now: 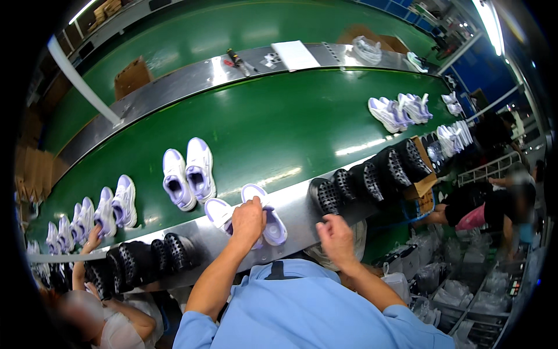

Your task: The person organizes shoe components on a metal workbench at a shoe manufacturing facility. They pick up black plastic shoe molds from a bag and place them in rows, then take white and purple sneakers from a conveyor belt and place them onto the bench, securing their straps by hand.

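Just in front of me, a pair of white and lilac sneakers lies at the belt's near edge, partly over the metal ledge. My left hand (249, 222) is closed over the right-hand sneaker (275, 228), its fingers on the upper near the tongue. The left-hand sneaker (218, 213) is partly hidden behind that hand. My right hand (337, 238) is off to the right above the ledge, fingers loosely curled, thumb apart, nothing visible in it. Closest to it is a black shoe-shaped piece with a studded surface (324, 196).
The green belt (279, 128) carries another sneaker pair (189, 173), a row at left (104, 210) and more at right (398, 110). Black studded pieces (136, 264) line the metal ledge (296, 208). A co-worker's hand (93, 238) reaches in at left; another person (494, 206) is at right.
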The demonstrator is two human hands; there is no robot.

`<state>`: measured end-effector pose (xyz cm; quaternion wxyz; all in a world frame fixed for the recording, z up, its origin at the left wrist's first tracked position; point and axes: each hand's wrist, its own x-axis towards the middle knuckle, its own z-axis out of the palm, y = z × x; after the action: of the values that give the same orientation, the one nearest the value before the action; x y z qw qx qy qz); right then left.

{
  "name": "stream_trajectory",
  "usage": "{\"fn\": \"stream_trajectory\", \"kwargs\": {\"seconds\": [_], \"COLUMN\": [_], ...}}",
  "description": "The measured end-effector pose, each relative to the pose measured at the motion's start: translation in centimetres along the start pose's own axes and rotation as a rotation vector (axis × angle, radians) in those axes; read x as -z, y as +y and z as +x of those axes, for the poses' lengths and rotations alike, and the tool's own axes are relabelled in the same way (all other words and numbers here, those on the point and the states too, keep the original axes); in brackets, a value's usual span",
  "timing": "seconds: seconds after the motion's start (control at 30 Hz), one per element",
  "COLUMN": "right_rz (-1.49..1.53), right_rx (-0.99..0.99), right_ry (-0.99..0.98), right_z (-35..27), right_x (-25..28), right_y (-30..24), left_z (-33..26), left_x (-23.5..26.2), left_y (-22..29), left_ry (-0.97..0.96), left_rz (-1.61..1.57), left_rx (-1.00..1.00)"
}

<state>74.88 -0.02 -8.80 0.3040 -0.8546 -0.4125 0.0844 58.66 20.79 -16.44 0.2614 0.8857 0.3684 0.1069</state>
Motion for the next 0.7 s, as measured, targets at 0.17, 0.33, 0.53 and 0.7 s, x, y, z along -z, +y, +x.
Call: {"fn": "stream_trajectory", "kwargs": {"seconds": [0.17, 0.33, 0.53, 0.7], "right_rz": [-0.321, -0.553, -0.63, -0.669], "right_rx": [-0.102, -0.168, -0.192, -0.167], "right_ry": [0.179, 0.109, 0.072, 0.042], "right_z": [1.9, 5.1, 6.5, 6.2], "right_x": [3.9, 2.5, 2.0, 4.0], "right_y": [5.6, 8.0, 9.5, 6.9], "left_z": [1.2, 1.2, 0.2, 1.1], "left_x": [-1.2, -0.8, -2.0, -2.8], "left_y": [0.5, 0.7, 1.5, 0.5], "left_ry": [0.026, -0.109, 0.005, -0.048], "left_rz": [-0.247, -0.212, -0.39, -0.368], "left_rx": [-0.151, -0.25, -0.05, -0.056]}}
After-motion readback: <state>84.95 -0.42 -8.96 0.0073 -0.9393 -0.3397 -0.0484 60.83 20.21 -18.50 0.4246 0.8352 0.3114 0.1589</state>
